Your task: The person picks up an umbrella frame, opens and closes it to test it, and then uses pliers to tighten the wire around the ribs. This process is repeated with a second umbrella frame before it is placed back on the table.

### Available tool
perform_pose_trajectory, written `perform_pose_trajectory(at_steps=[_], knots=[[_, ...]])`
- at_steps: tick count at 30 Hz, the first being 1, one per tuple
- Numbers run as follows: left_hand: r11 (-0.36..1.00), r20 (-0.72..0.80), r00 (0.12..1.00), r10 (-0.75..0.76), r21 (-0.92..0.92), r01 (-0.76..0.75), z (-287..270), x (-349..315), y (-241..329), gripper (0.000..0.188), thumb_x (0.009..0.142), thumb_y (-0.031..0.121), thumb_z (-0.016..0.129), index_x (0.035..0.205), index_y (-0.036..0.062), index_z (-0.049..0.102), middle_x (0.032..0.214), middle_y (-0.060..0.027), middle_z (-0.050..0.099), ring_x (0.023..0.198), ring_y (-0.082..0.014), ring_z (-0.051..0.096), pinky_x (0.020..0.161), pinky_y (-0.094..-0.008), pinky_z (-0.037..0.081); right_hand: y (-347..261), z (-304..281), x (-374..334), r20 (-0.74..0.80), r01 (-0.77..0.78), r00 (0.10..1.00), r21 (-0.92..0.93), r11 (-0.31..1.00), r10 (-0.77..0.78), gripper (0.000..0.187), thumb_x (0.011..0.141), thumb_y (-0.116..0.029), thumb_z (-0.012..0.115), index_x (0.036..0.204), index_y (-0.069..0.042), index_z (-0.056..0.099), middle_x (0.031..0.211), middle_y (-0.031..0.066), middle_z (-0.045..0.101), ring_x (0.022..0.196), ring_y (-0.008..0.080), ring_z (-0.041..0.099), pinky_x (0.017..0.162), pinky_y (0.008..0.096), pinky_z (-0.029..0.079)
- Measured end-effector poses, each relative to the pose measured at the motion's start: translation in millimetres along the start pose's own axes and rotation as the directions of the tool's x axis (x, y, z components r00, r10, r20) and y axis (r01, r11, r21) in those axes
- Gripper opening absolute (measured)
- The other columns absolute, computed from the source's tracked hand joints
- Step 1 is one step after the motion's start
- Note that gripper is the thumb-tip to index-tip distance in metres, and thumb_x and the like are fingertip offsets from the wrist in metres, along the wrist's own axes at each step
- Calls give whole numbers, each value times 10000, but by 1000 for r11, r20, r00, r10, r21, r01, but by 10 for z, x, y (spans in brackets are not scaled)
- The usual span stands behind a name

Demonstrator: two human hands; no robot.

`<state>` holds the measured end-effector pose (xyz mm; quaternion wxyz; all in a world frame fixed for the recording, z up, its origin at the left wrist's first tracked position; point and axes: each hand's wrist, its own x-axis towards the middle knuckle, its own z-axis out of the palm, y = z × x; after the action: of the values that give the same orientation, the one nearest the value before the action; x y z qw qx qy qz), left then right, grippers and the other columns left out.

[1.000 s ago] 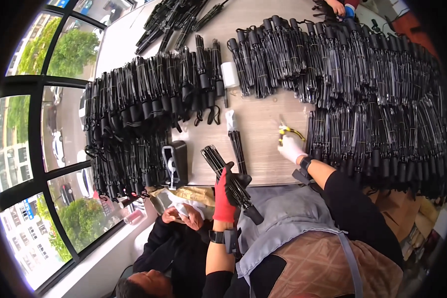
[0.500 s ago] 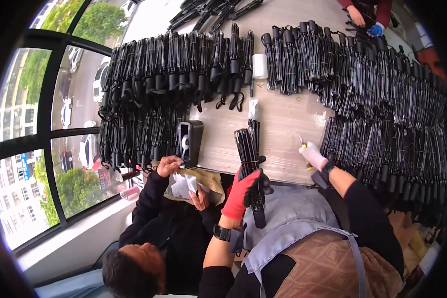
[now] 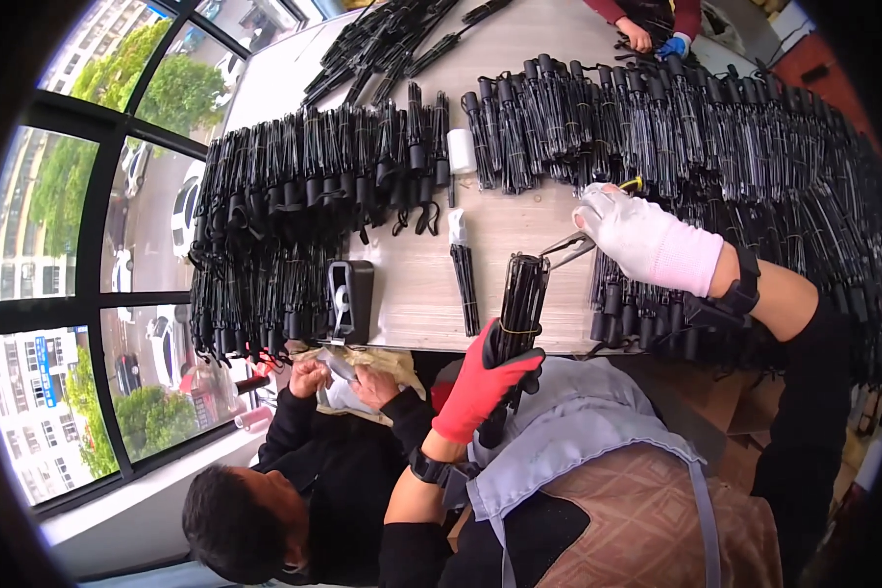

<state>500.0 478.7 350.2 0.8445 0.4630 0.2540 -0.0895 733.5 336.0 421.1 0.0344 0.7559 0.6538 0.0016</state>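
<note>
My left hand [image 3: 482, 384], in a red and black glove, is wrapped round a black folding umbrella frame [image 3: 525, 294], held nearly upright with its rib ends up and its dark handle down by my apron. In a white glove, my right hand [image 3: 647, 240] grips a pair of pliers [image 3: 570, 249] with a bit of yellow handle showing. The pliers' jaws point left and reach the top of the rib bundle; whether they pinch a rib is too small to tell. On the table beyond lies another umbrella frame [image 3: 464, 286] with a white-wrapped end.
Rows of bundled umbrella frames [image 3: 314, 157] line the table's left, with more [image 3: 715, 137] at right and a loose pile [image 3: 377, 44] behind. A white roll [image 3: 461, 152] and black tape dispenser [image 3: 349, 302] stand between. A co-worker's hands [image 3: 338, 377] hold pale film at left; another person's hands [image 3: 657, 44] work far right.
My right hand has brought the pliers from the tabletop up to the frame's rib ends. The held frame now stands apart from the one lying on the table. The view has shifted.
</note>
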Motion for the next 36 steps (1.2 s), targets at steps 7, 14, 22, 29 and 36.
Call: perform_pose_trajectory(at_steps=[7, 14, 22, 29, 36], knots=[[989, -11, 1000, 3, 148, -2, 91, 29, -37, 356, 836, 13, 676, 1168, 6, 550, 790, -30, 582, 658, -112, 571, 585, -273, 486, 87, -12, 19, 9, 82, 997, 6, 997, -82, 150, 830, -102, 563, 943, -3, 569, 917, 130, 564, 960, 310, 585, 659, 363, 557], [996, -25, 1000, 14, 84, -12, 92, 81, -64, 302, 838, 72, 707, 1102, 43, 562, 755, 1, 575, 605, -81, 552, 537, -241, 452, 70, -136, 165, 255, 137, 964, -212, 968, -80, 169, 842, -130, 556, 953, -7, 588, 910, 112, 574, 888, 274, 609, 651, 357, 553], [998, 78, 995, -57, -31, 60, 9, 116, 45, 349, 839, 42, 697, 1160, 31, 561, 756, -23, 584, 612, -109, 572, 545, -260, 470, 179, -176, 357, 344, 245, 918, -99, 964, -198, 244, 852, -90, 567, 1075, 10, 572, 968, 116, 584, 940, 259, 618, 659, 355, 575], [997, 78, 995, -59, -37, 62, -83, 167, 42, 375, 845, -18, 627, 1209, -4, 536, 772, -52, 592, 642, -128, 583, 571, -277, 496, 110, -158, 499, 409, 235, 900, -175, 956, -147, 297, 876, -87, 565, 1153, 19, 550, 1001, 127, 593, 994, 262, 613, 704, 378, 586], [996, 41, 998, -57, -64, 60, -153, 239, 12, 345, 844, 51, 688, 1162, 36, 555, 755, -20, 581, 630, -109, 577, 535, -256, 461, 55, 9, 601, 406, 187, 910, -228, 956, -81, 297, 877, -108, 566, 1144, 20, 561, 990, 130, 612, 976, 259, 616, 695, 384, 578]])
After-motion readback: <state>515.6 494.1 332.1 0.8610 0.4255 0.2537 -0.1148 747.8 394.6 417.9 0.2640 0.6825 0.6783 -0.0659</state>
